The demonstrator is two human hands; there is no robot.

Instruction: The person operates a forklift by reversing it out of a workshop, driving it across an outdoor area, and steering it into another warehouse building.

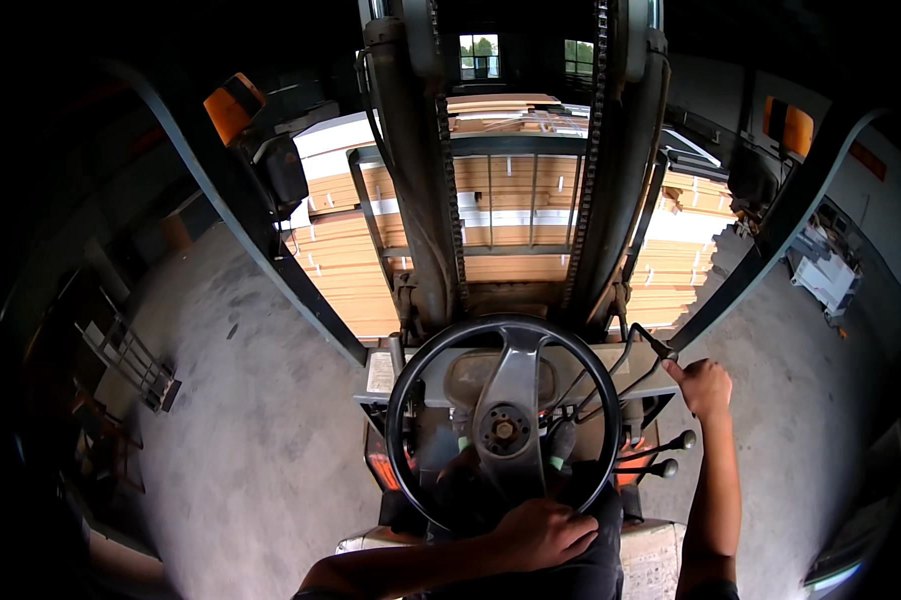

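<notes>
Left hand is curled round the wheel; right hand curls by a lever — grip unclear. Boards stand stacked beyond the mast — whether lifted, I can't tell.

A hand truck stands left, windows ahead.

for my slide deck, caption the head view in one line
Left hand on a round black steering wheel, right hand at a bent black metal lever, stacked flat tan bundles ahead.

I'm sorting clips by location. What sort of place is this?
Probably a warehouse or storage hall: tall brown stacks stand beyond the forklift mast and steering wheel, with a wide grey floor around.
</notes>
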